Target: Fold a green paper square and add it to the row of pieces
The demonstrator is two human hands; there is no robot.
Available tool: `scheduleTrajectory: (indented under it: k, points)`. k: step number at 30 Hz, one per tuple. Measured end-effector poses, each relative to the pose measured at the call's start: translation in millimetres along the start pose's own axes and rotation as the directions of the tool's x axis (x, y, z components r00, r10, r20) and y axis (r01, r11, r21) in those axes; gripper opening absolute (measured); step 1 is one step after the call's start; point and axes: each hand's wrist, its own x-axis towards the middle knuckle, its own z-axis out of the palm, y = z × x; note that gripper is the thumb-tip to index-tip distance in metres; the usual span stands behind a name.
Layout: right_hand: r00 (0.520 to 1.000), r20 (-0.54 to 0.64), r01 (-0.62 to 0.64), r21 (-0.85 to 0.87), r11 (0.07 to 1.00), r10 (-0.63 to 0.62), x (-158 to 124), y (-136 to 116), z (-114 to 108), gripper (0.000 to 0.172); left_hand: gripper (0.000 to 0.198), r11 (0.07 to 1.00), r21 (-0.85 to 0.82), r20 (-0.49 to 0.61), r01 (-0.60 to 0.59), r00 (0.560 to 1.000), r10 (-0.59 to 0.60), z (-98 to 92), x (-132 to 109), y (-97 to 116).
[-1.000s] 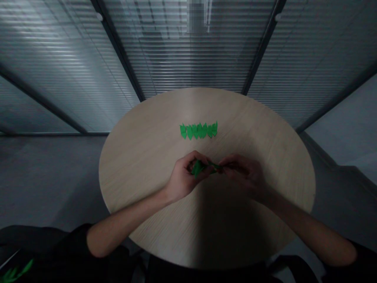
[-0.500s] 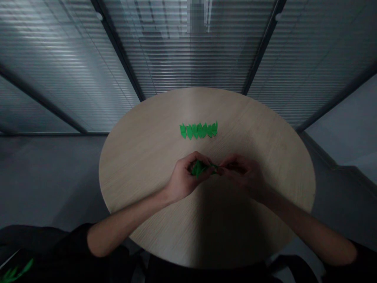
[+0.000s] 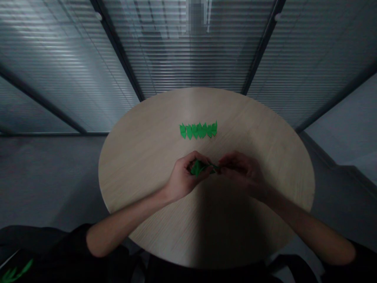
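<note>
A small piece of folded green paper is pinched between my two hands just above the round wooden table. My left hand curls its fingers around the left end of the paper. My right hand pinches the right end with thumb and fingertips. Farther back on the table lies a row of several folded green paper pieces, side by side, a short way beyond my hands.
Glass walls with horizontal blinds and dark frames stand behind the table. More green paper shows at the bottom left corner near my dark sleeve. Grey floor surrounds the table.
My hands have barely moved; the fingers of my right hand shifted slightly on the green paper's right end.
</note>
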Motion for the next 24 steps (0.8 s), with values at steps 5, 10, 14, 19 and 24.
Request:
scheduleTrajectory:
  k: [5, 10, 14, 19, 24]
  points:
    - [0.999, -0.041, -0.016, -0.022, 1.000, 0.015, 0.7, 0.8, 2.0, 0.017, 0.017, 1.000, -0.009, 0.009, 0.018, 1.000, -0.018, 0.9, -0.7, -3.0]
    - [0.996, -0.077, -0.054, -0.037, 0.998, 0.051, 0.2, 3.0, 4.5, 0.019, 0.015, 1.000, 0.001, 0.012, 0.016, 1.000, -0.016, 2.5, -0.5, -2.6]
    - [0.995, -0.088, -0.058, -0.046, 0.997, 0.054, 0.5, -0.2, 4.7, 0.016, 0.015, 1.000, -0.012, 0.010, 0.015, 1.000, -0.015, 2.8, -0.3, -2.7]
    - [0.997, -0.071, -0.040, -0.087, 0.995, 0.034, 0.8, -1.1, 4.8, 0.018, 0.013, 1.000, -0.016, 0.022, -0.008, 1.000, 0.009, 1.5, -1.4, -6.4]
    - [0.999, 0.046, 0.006, -0.255, 0.967, 0.006, 2.2, 0.0, 5.5, 0.016, 0.013, 0.997, 0.017, 0.050, -0.073, 0.996, 0.072, -0.2, -3.3, -13.7]
